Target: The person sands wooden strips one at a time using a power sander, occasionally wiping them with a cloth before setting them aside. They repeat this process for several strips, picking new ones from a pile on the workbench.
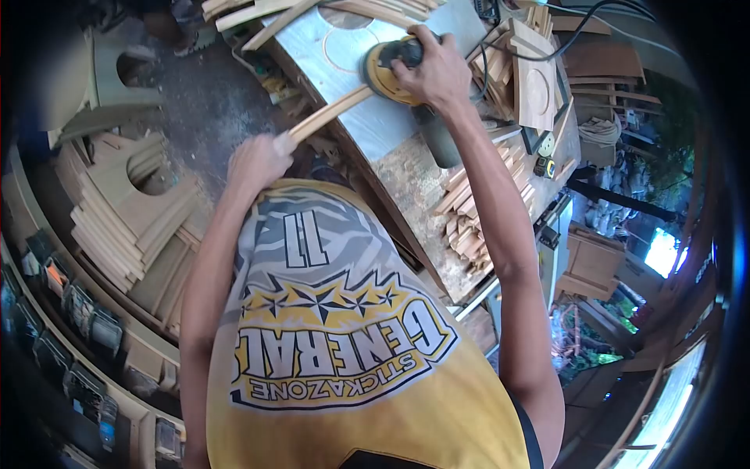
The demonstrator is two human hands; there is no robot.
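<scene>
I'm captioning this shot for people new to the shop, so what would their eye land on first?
Most likely the yellow-and-gray jersey filling the lower middle, with its big GENERALS lettering. Above it, the right hand holds a yellow-and-black sander over a pale board, at the far end of a wooden strip that the left hand grips.

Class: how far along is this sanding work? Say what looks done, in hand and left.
Done: cannot tell; nothing visible marks sanded wood from unsanded.
In hand: the left hand holds a wooden strip against the power sander, gripped by the right hand.
Left: perhaps the loose strips piled on the bench, their state unclear.
</scene>
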